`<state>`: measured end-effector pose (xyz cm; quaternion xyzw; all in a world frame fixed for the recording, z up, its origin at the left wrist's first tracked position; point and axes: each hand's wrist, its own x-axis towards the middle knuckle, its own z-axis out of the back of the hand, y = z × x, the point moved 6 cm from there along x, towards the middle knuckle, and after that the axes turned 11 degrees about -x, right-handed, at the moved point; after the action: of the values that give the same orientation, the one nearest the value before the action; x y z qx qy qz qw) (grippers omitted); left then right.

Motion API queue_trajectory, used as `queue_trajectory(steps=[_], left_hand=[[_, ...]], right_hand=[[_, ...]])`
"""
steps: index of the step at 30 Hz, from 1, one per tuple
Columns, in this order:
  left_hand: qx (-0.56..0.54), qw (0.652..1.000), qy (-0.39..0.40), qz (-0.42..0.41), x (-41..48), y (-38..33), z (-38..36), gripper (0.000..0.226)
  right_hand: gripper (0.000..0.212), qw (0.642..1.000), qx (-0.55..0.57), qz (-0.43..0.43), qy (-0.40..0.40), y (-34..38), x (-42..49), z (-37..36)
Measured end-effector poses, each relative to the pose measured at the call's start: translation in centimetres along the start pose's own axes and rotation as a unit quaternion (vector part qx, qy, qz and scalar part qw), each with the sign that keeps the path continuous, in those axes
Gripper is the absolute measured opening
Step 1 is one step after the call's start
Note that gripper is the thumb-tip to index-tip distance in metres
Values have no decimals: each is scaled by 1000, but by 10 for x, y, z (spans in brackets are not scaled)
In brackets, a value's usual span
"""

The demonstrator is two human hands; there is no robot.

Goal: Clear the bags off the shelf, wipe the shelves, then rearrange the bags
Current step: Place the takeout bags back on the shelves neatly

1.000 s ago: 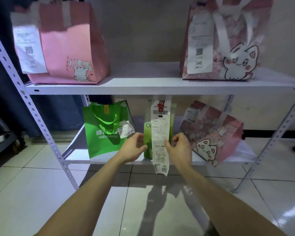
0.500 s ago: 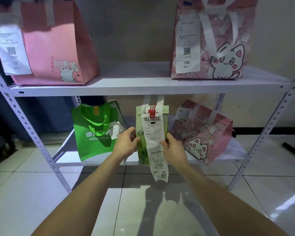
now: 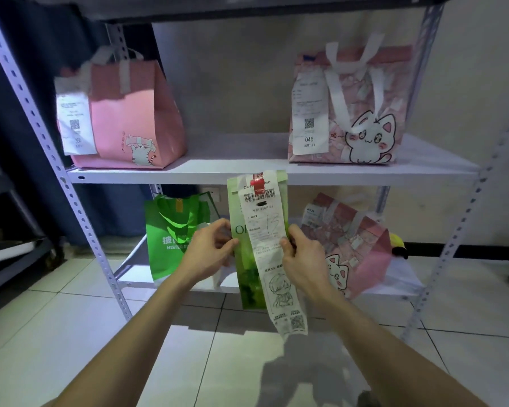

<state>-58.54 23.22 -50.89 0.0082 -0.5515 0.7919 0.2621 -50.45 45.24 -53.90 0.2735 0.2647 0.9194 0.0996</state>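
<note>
**A:** Entry one, nearest us: tiled floor (image 3: 71, 333), open under our forearms and out to both sides.

**B:** Entry two: pale green paper bag (image 3: 249, 277), off the shelves, held in the air in front of the lower shelf (image 3: 400, 282). Long axis near upright, leaning slightly; top end up, base toward the floor.

**A:** Grip?

**B:** Our left hand (image 3: 209, 248) has fingers and thumb curled on the bag's left edge. Our right hand (image 3: 303, 259) clasps the right edge, thumb pressed on the long receipt (image 3: 272, 259). Each grip sits about mid-height, so the bag runs on above and below our hands. The receipt is fixed at the top and hangs past the base.

**A:** Edges?

**B:** The bag's top overlaps the front lip of the middle shelf (image 3: 188, 173) in our view; we cannot tell whether it touches. On the lower shelf, a green tote (image 3: 165, 245) stands just left and a tilted pink cat bag (image 3: 362, 245) just right.

**A:** Farthest entries, on the middle shelf: plain pink bag (image 3: 130, 118) left and cat-print bag (image 3: 365, 118) right, with a wide gap between them.
</note>
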Motion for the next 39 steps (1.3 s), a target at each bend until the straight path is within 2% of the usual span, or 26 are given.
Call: queue_trajectory(steps=[3, 5, 9, 11, 15, 19, 23, 26, 29, 39], left_hand=[[-22, 998, -46, -34, 1, -36, 25, 13], [-33, 995, -66, -64, 5, -58, 41, 9], [7, 992, -59, -109, 11, -91, 54, 22], [-7, 991, -68, -117, 17, -101, 57, 31], [9, 982, -141, -122, 51, -120, 72, 45], [19, 977, -177, -115, 86, -129, 89, 43], [24, 976, -195, -90, 108, -113, 91, 43], [34, 974, -209, -87, 121, -98, 88, 47], [64, 970, -212, -99, 132, -90, 81, 51], [108, 965, -228, -76, 159, -53, 68, 39]], right_hand=[[14, 999, 26, 27, -23, 31, 19, 36], [7, 997, 41, 40, -45, 51, 34, 62], [6, 989, 92, 51, -107, 89, 74, 116], [8, 984, 112, 52, -125, 109, 95, 136], [10, 980, 98, 79, -153, 152, 137, 160], [11, 978, 70, 90, -175, 179, 169, 160], [5, 988, 66, 58, -128, 166, 181, 124], [22, 997, 50, 40, -43, 142, 177, 82], [30, 999, 32, 6, 13, 115, 174, 53], [40, 1000, 20, -3, 7, 85, 190, 35]])
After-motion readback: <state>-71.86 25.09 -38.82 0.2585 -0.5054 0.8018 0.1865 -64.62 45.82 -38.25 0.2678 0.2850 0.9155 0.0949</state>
